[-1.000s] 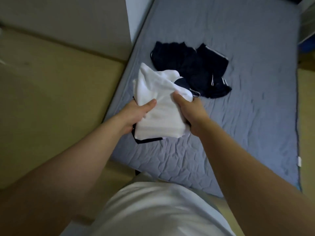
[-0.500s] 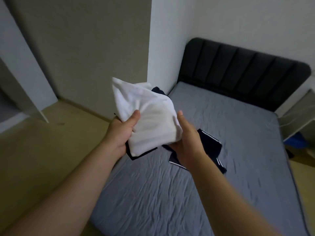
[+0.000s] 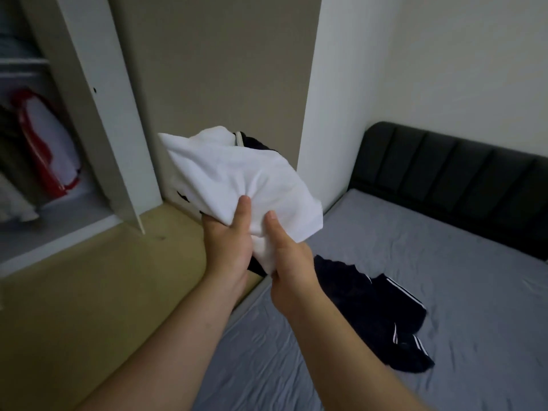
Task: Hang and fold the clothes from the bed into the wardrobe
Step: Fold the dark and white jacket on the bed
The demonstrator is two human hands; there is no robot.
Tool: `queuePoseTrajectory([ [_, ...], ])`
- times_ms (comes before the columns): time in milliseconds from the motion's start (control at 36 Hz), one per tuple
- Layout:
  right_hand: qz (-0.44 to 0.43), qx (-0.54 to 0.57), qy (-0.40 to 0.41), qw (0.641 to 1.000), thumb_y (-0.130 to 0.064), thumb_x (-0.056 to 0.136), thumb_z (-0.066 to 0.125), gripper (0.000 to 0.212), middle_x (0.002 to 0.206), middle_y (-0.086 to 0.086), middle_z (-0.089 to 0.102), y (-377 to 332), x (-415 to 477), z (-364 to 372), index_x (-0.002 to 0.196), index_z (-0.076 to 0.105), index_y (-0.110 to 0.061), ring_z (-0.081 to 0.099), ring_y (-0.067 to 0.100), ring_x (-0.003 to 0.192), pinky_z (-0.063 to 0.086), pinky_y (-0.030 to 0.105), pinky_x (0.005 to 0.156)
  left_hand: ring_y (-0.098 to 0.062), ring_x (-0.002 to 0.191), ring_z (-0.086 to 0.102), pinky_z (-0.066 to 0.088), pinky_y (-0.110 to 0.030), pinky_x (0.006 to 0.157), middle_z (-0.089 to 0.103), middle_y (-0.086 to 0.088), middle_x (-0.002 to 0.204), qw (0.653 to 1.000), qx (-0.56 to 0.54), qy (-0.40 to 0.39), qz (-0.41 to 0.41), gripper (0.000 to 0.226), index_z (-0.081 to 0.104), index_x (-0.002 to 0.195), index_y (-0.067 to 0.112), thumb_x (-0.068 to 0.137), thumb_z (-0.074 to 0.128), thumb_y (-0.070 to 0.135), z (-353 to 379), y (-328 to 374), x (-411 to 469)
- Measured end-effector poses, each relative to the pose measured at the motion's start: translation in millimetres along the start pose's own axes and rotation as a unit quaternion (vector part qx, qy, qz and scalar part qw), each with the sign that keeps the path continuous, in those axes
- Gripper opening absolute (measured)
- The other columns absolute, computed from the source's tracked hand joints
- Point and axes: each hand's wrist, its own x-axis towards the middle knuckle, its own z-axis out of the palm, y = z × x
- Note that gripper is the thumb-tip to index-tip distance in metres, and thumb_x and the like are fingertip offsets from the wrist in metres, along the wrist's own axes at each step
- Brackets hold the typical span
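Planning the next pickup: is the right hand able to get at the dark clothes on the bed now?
Probably not yet: the right hand grips the white garment along with the left hand. Nothing lies between it and the dark clothes on the bed, so letting go should suffice.

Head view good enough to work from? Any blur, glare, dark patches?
Head view: dim even light, no glare; white folded cloth garment gripped by left hand and right hand reads sharp; open pale wardrobe at left is blurred, lens-bent; dark navy striped clothes on grey bed lose detail.
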Motion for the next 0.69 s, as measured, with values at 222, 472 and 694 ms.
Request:
queuePoseTrajectory([
  [222, -0.092, 0.013, -0.046, 0.995, -0.023, 0.083, 0.078, 0.042, 0.107, -0.002, 0.075, 21.5, -6.3, 50.9, 0.120, 0.061, -0.033, 0.074, 0.022, 0.091, 0.058, 0.033, 0.059, -0.020, 0.113, 0.068, 0.052, -0.045, 0.099, 0.071, 0.002, 0.123, 0.999, -0.035, -0.008, -0.016, 0.041, 0.058, 0.132, 0.021, 0.093, 0.070, 0.028, -62.0, 32.4, 0.5],
  [472, -0.134, -0.123, -0.120, 0.976, -0.027, 0.076, 0.080, 0.042, 0.103, -0.002, 0.072, 51.1, -9.7, 149.0, 0.113, 0.061, -0.032, 0.071, 0.030, 0.091, 0.051, 0.033, 0.060, -0.036, 0.115, 0.065, 0.048, -0.053, 0.103, 0.067, -0.014, 0.127, 0.967, -0.235, 0.041, -0.091, 0.054, 0.057, 0.136, 0.014, 0.091, 0.067, 0.043, -183.3, 93.5, 47.5],
  [694, -0.086, -0.147, -0.169, 0.971, -0.027, 0.073, 0.081, 0.030, 0.090, 0.002, 0.074, 97.7, 14.6, 268.5, 0.100, 0.066, -0.028, 0.071, 0.030, 0.073, 0.048, 0.032, 0.046, -0.042, 0.114, 0.064, 0.051, -0.061, 0.093, 0.068, -0.015, 0.126, 0.956, -0.263, 0.102, -0.084, 0.054, 0.059, 0.134, 0.016, 0.087, 0.073, 0.039, -311.4, 143.2, 128.5],
])
